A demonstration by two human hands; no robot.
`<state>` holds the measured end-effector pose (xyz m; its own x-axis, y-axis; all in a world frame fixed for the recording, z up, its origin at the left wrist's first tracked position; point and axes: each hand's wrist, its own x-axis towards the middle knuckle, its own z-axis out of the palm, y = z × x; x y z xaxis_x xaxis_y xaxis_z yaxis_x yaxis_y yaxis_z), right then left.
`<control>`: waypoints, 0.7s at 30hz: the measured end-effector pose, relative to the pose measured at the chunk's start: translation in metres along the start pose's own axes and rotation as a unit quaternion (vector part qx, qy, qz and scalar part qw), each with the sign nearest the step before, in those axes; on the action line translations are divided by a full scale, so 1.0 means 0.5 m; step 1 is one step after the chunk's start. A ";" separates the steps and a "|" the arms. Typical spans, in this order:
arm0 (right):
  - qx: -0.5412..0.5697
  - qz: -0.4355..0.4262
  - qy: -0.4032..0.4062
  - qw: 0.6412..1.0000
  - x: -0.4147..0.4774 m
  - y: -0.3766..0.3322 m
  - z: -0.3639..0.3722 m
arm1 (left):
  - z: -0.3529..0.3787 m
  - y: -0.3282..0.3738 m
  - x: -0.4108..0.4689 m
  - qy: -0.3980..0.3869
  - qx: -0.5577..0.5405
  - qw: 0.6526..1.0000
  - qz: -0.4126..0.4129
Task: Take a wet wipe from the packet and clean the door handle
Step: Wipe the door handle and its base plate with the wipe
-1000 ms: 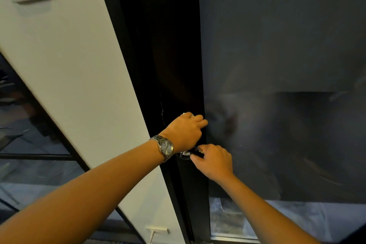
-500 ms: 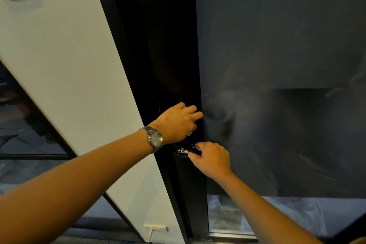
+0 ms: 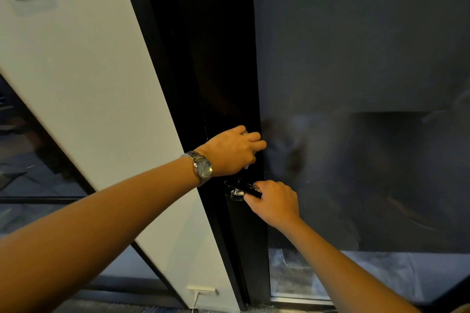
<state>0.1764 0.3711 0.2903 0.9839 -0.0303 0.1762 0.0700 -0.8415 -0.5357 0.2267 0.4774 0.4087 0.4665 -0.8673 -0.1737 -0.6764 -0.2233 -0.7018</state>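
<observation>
Change since earlier frames: left hand (image 3: 232, 151) has crept up the dark door frame (image 3: 229, 71); right hand (image 3: 273, 202) has stayed low at the same black part; view shifted slightly.
Wet wipe: only slivers of white (image 3: 246, 167) show at the top and bottom of the left fist, so the wipe appears bunched inside it, pressed on the frame just above the handle.
Door handle: a short black glossy lever (image 3: 241, 187) juts left from the frame edge, just beside the right hand; a pale glinting patch sits under it, nature unclear.
Left grip: closed around the wipe, knuckles toward the glass panel (image 3: 356, 84).
Right grip: curled at the handle's near end; whether it clasps it or only steadies it, I cannot tell.
Packet: not in view.
Step in hand (judgement): wiping stage, wipe already out, working the frame next to the handle.
Next move (judgement): bring the wipe down onto the lever and rub along it, the right hand bracing.
Count: hands 2; wipes 1; handles 1; wristwatch (image 3: 203, 168) 1, on the left wrist; wall sockets (image 3: 202, 290) 1, low on the white wall (image 3: 89, 84).
</observation>
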 end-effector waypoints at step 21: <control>-0.011 -0.010 0.005 1.000 -0.004 -0.004 -0.011 | 0.027 0.039 0.020 -0.055 -0.086 0.995 0.007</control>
<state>0.1736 0.3697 0.2956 0.9805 -0.0184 0.1955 0.0865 -0.8536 -0.5137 0.2258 0.4706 0.3838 0.5095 -0.8191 -0.2636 -0.7660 -0.2923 -0.5725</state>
